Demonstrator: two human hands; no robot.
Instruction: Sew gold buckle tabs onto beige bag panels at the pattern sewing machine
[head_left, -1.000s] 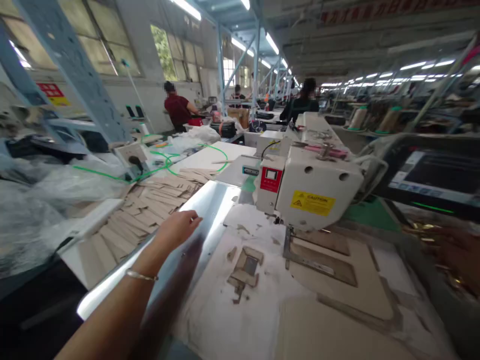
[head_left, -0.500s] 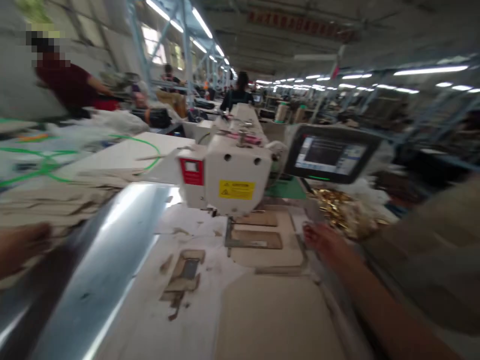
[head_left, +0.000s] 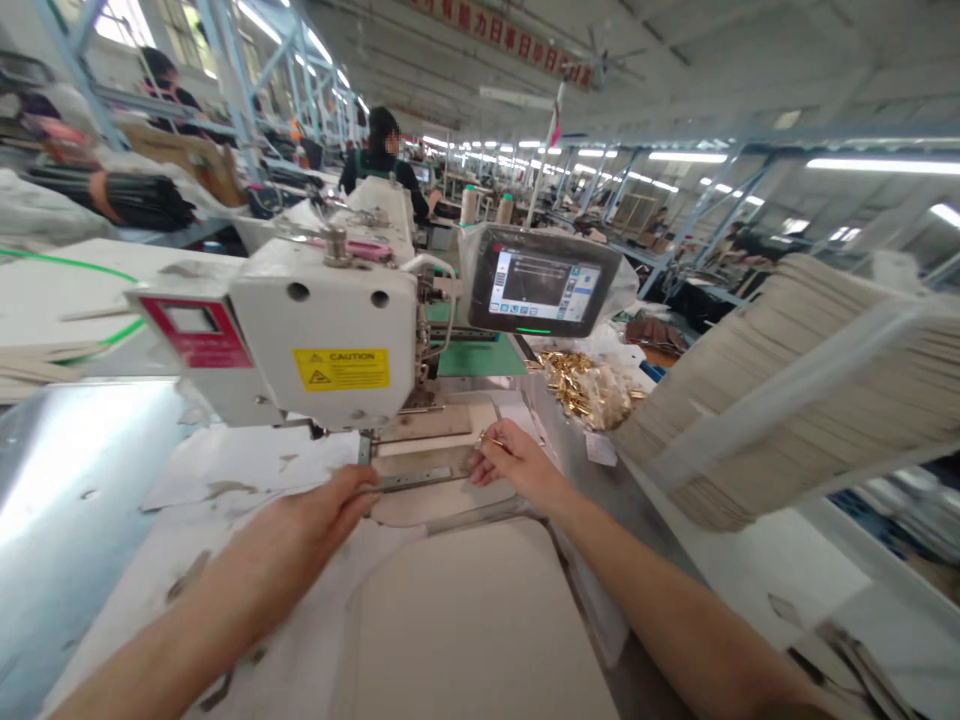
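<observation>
My left hand (head_left: 330, 515) is at the left end of a flat metal strip (head_left: 416, 479), its fingers closed together at the strip's end. The strip lies along the near edge of a slot in a beige fabric panel (head_left: 427, 505), below the sewing machine head (head_left: 330, 330). At the slot's right end my right hand (head_left: 514, 462) pinches a small gold-coloured metal piece (head_left: 491, 440), partly hidden by the fingers. Closer to me, a larger beige panel (head_left: 465, 620) lies flat on the white work surface (head_left: 300, 600).
A control screen (head_left: 544, 290) stands right of the machine head. Behind my right hand is a pile of gold-coloured metal pieces (head_left: 574, 385) in clear plastic. A bound stack of beige panels (head_left: 780, 370) rises at the right. A person (head_left: 382, 160) sits farther back.
The view has swung right. My left hand has come from the panels at far left to the metal strip. My right hand has moved from the panel's right edge to the slot's end.
</observation>
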